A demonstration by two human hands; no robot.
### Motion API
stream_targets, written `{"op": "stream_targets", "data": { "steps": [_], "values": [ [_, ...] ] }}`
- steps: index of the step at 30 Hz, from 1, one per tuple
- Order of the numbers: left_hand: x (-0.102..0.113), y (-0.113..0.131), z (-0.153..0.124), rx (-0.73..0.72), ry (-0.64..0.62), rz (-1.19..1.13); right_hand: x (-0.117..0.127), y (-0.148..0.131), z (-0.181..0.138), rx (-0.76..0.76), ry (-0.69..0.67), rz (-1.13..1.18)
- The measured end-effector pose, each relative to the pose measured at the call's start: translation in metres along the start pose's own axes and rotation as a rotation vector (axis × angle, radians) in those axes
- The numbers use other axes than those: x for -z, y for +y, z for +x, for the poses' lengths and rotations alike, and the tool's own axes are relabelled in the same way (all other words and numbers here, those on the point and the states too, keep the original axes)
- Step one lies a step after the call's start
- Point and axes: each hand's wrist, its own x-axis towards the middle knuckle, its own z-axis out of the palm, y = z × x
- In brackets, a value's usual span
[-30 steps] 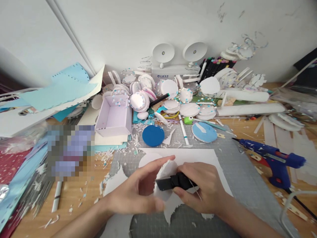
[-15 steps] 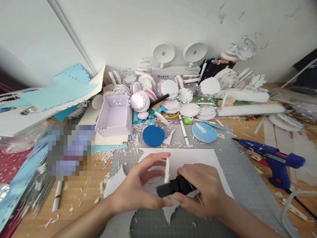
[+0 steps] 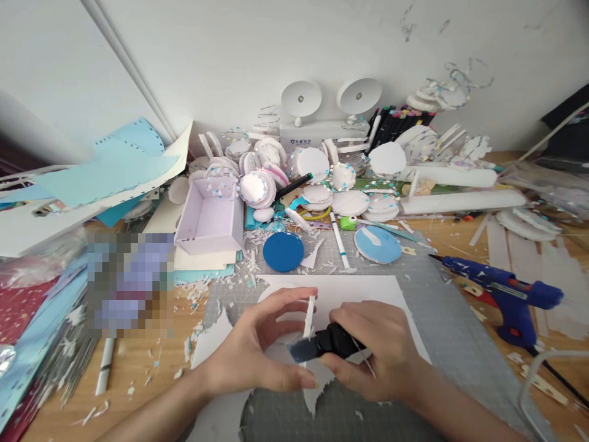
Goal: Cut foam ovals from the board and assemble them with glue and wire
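My left hand (image 3: 253, 353) is closed round a thin white foam disc (image 3: 310, 314), which stands edge-on between the fingertips and the thumb. In my right hand (image 3: 380, 344) is a black hand tool (image 3: 339, 341) with a flat, dark grey head like a small sander. That head lies across the disc's edge and hides part of it. Below the hands are a white paper sheet (image 3: 391, 301) and torn paper scraps (image 3: 317, 393) on a grey cutting mat (image 3: 294, 420).
A dark blue disc (image 3: 283, 252) and a light blue disc (image 3: 378, 245) lie beyond the paper, with a white marker (image 3: 339, 239) between them. A blue glue gun (image 3: 510, 294) rests at the right. Behind are a lilac box (image 3: 209, 242) and heaped white foam discs (image 3: 313, 164).
The tool's head has shifted slightly against the disc's edge, and the disc leans a little more. The camera view has moved slightly. Both hands keep their grip.
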Motion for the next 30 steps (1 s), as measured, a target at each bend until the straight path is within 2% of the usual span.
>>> {"op": "stream_targets", "data": {
  "steps": [5, 8, 12, 14, 18, 23, 30],
  "values": [
    [-0.003, -0.002, 0.0, 0.002, -0.003, -0.02, 0.0, -0.004, 0.002, 0.02, 0.006, -0.02],
    [-0.001, -0.003, -0.001, 0.004, -0.04, -0.082, 0.002, 0.005, 0.001, -0.015, 0.01, -0.028],
    [0.003, -0.005, -0.003, -0.047, -0.084, -0.143, 0.008, 0.021, 0.0, -0.104, 0.091, -0.077],
    [0.004, -0.003, -0.003, -0.03, -0.095, -0.13, 0.009, 0.021, 0.0, -0.097, 0.113, -0.057],
    [0.001, 0.001, -0.002, 0.011, -0.077, -0.062, 0.005, 0.008, 0.002, -0.004, 0.051, 0.016],
    [-0.002, 0.004, -0.001, 0.011, -0.067, 0.02, 0.0, -0.003, 0.001, 0.004, -0.032, 0.022],
    [0.001, 0.002, 0.0, -0.006, -0.093, -0.023, 0.003, 0.006, 0.0, -0.019, 0.008, 0.001]
  ]
}}
